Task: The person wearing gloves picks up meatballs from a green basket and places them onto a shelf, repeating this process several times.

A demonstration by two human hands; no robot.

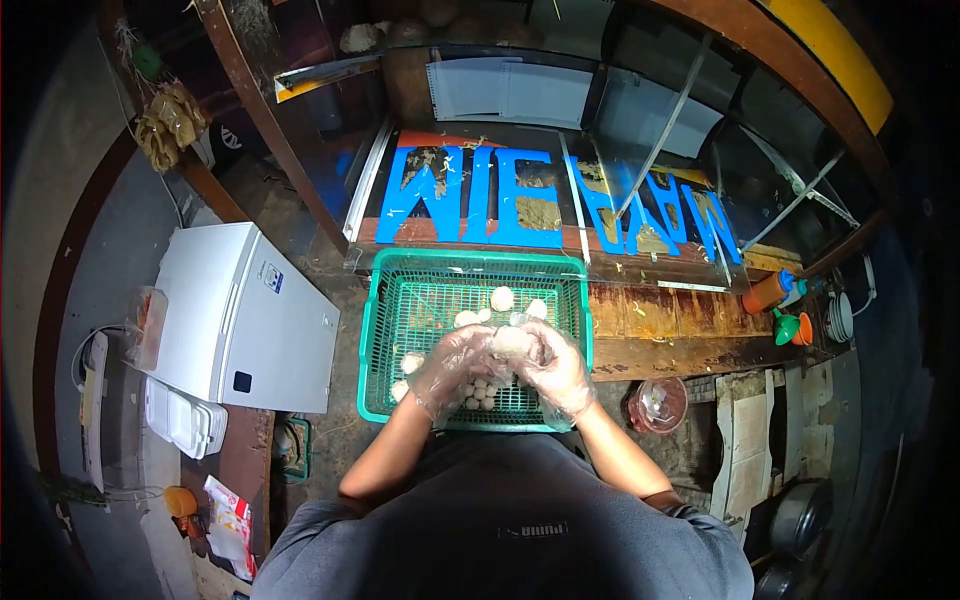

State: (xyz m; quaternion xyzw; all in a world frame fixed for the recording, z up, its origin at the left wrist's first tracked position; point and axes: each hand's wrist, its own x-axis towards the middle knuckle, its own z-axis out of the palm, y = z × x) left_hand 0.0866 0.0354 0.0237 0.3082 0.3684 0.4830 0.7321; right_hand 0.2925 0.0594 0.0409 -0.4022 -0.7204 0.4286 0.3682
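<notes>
Gloved left hand [452, 368] and right hand [558, 372] cup 1 pale ball [512, 342] over green basket [369, 345], probably so crumbs fall inside.

Bright green on basket [367, 340], with open grid pattern. Off-white on balls [502, 299]. Solid blue for lettering [478, 200] at far side. At left, plain white on box-shaped appliance [275, 340], blue-and-white on its sticker [271, 277], red-and-white on packet [230, 530]. At right, patchy brown and amber on tabletop [680, 352], orange on bottle [767, 293]. Dark grey on shirt [480, 500], near side.
</notes>
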